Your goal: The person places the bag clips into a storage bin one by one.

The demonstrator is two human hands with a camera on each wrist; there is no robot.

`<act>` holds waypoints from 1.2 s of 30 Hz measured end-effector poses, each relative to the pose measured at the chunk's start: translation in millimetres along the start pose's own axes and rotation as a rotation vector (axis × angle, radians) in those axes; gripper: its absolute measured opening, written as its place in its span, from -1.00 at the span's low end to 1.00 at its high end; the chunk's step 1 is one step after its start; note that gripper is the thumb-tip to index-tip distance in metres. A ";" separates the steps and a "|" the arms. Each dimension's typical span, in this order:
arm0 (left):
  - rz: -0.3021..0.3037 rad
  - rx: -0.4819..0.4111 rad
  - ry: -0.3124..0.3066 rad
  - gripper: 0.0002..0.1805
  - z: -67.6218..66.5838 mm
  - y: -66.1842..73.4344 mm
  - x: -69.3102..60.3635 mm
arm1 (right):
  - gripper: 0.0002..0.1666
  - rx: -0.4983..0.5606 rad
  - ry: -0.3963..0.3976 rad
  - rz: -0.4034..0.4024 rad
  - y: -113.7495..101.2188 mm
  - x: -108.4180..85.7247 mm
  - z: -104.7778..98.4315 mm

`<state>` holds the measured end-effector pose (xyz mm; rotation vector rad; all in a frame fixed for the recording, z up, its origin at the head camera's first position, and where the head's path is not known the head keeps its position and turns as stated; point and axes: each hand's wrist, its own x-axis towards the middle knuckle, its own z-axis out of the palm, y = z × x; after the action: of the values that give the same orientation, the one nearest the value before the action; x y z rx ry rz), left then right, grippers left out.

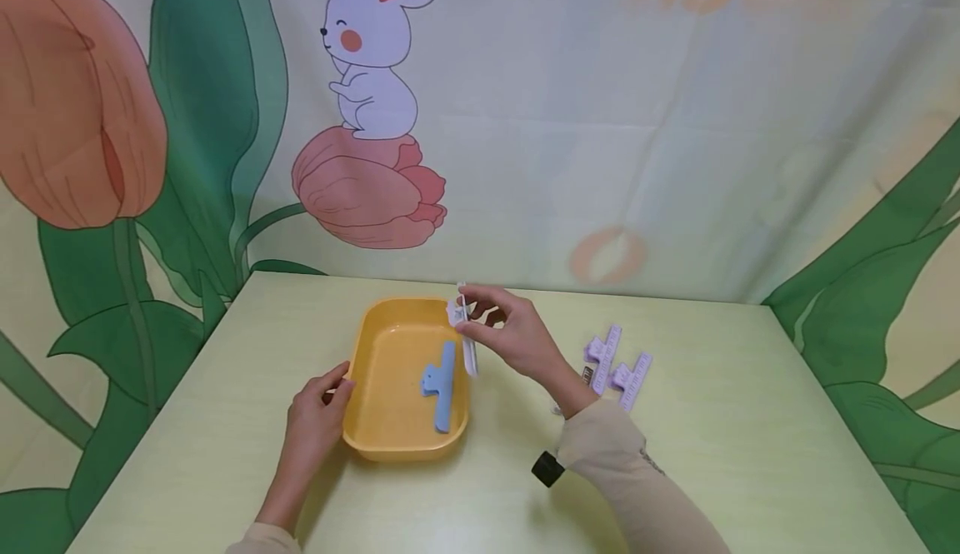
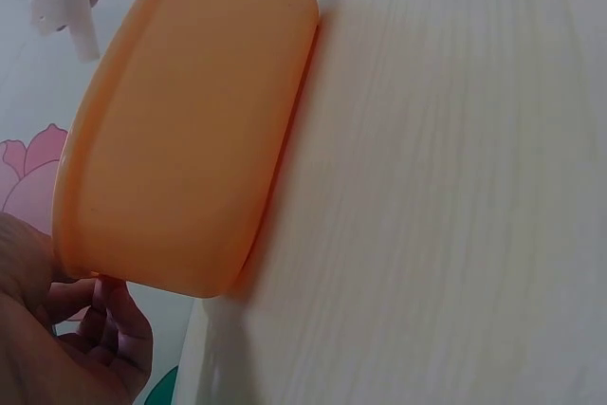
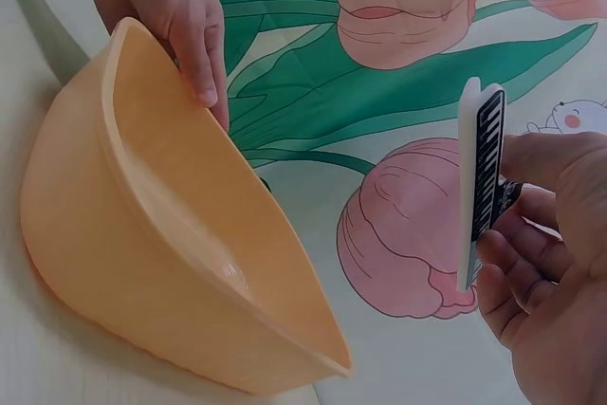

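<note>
My right hand (image 1: pixel 517 337) pinches a long-edged bag clip (image 1: pixel 468 356) between thumb and fingers, above the right rim of a yellow-orange plastic basin (image 1: pixel 405 446). In the right wrist view this clip (image 3: pixel 486 163) is white, with a black-and-white piano-key pattern along one side. At the basin's left side my left hand (image 1: pixel 318 412) holds the rim, thumb and fingertips at the edge. A blue bag clip (image 1: pixel 445 387) lies inside the basin, towards its right wall. The left wrist view shows the basin's outer wall (image 2: pixel 190 120), its inside hidden.
Two lilac bag clips (image 1: pixel 606 362) lie on the pale table (image 1: pixel 750 421) right of my right forearm. Beside them a dark patterned piece (image 1: pixel 587 376) is partly hidden by that forearm. Behind the table hangs a cloth (image 1: pixel 525 121) printed with a rabbit and tulips.
</note>
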<state>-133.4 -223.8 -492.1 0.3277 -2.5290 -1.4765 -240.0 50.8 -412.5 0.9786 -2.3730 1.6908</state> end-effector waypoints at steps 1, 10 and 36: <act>0.000 -0.001 0.001 -0.54 0.2 -0.1 0.1 | -0.47 0.002 -0.005 -0.002 -0.2 1.0 2.3; 0.002 -0.001 0.008 -0.55 1.3 -0.1 -0.1 | -0.47 0.007 -0.041 -0.003 -3.0 6.6 17.3; 0.007 -0.003 0.020 -0.55 0.4 -2.3 0.5 | -0.44 -0.080 -0.103 0.005 2.1 24.1 61.2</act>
<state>-133.8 -224.8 -494.2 0.3310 -2.5092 -1.4667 -242.1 -13.0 -428.5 1.0724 -2.4874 1.5693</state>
